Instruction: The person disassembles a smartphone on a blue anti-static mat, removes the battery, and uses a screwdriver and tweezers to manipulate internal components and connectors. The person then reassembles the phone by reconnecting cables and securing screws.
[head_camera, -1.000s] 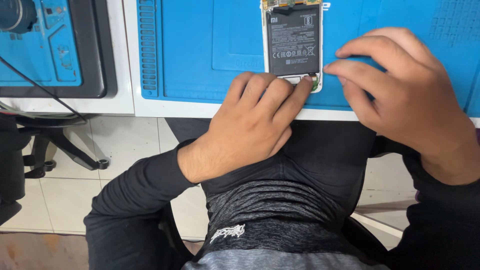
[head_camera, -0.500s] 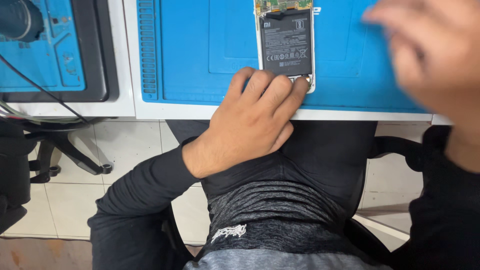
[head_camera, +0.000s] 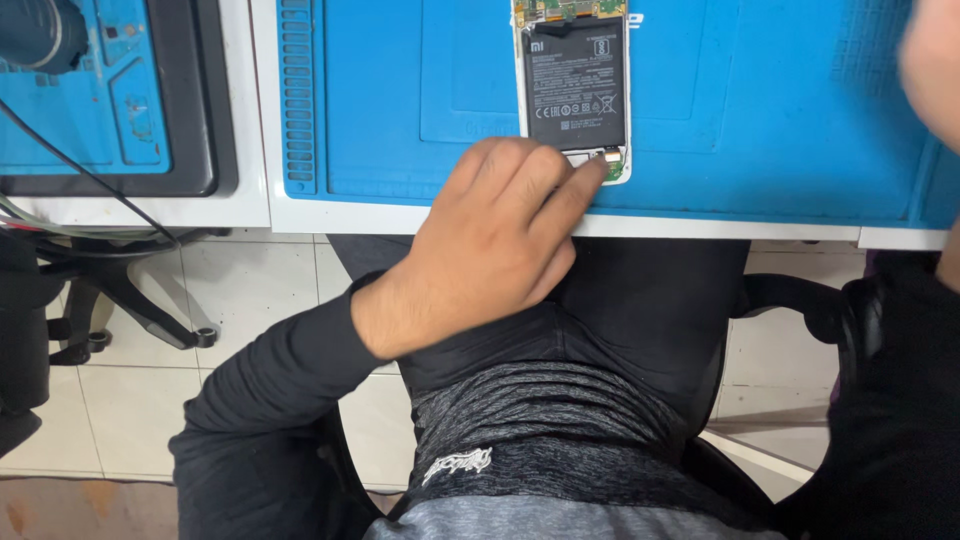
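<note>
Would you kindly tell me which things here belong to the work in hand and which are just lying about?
In hand:
- opened phone
- left hand, fingertips at the phone's bottom edge
- blue mat under it

Lying about:
- second mat at left
- cable
- office chair
- right hand, blurred, off the phone

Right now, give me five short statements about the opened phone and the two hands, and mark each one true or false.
1. The opened phone lies on a blue mat. True.
2. The left hand touches the phone's lower end with its fingertips. True.
3. The right hand grips the phone's top edge. False: it is blurred at the right edge of the view, away from the phone.
4. The phone's back cover is on. False: the dark battery and a circuit board are exposed.
5. A second blue mat lies to the left in a dark tray. True.
</note>
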